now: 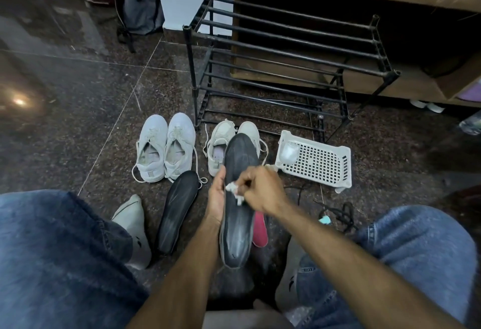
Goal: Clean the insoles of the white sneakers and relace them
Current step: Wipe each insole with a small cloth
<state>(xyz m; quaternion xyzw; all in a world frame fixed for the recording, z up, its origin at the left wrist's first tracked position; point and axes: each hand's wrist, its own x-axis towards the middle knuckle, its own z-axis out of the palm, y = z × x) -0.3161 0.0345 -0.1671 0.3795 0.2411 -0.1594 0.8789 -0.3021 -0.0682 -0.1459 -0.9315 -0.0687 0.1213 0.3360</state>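
My left hand [216,198] grips the left edge of a dark insole [238,214] held lengthwise over my lap. My right hand [260,189] pinches a crumpled white wipe [234,190] against the insole's top face. A second dark insole [178,210] lies on the floor to the left. One pair of white sneakers [165,148] with laces stands beyond it. A second pair of white sneakers [223,144] stands behind the held insole, partly hidden by it. A pink insole [260,229] shows under my right forearm.
A white perforated plastic basket [316,162] lies on the floor at the right with a small white packet in it. A black metal shoe rack [286,50] stands behind the shoes. Black laces [338,214] lie near my right knee. My socked foot [132,224] rests at the left.
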